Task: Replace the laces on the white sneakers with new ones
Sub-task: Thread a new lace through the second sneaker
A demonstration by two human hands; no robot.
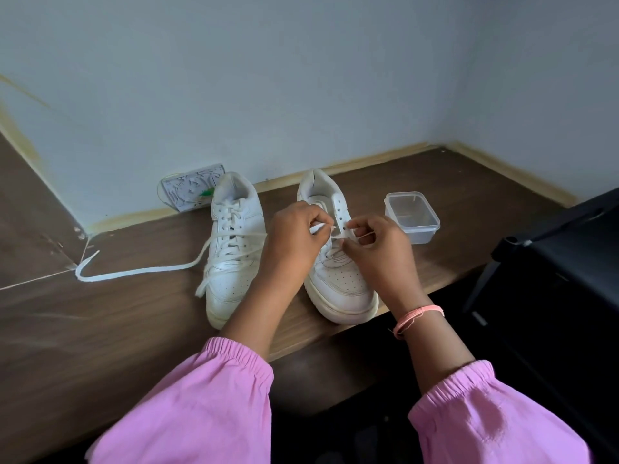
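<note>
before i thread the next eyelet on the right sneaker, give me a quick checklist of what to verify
1. Lace tip gripped: left hand pinches the white lace end. ok
2. Other lace end held: right hand pinches a thin strand. ok
3. Upper eyelets free: the holes on the right sneaker show open. ok
4. Lower rows laced evenly: hands cover them. cannot tell
5. Sneaker steady: its toe sits at the edge of the wooden shelf. not ok
6. Left sneaker finished: laced, but its lace trails untied. not ok
</note>
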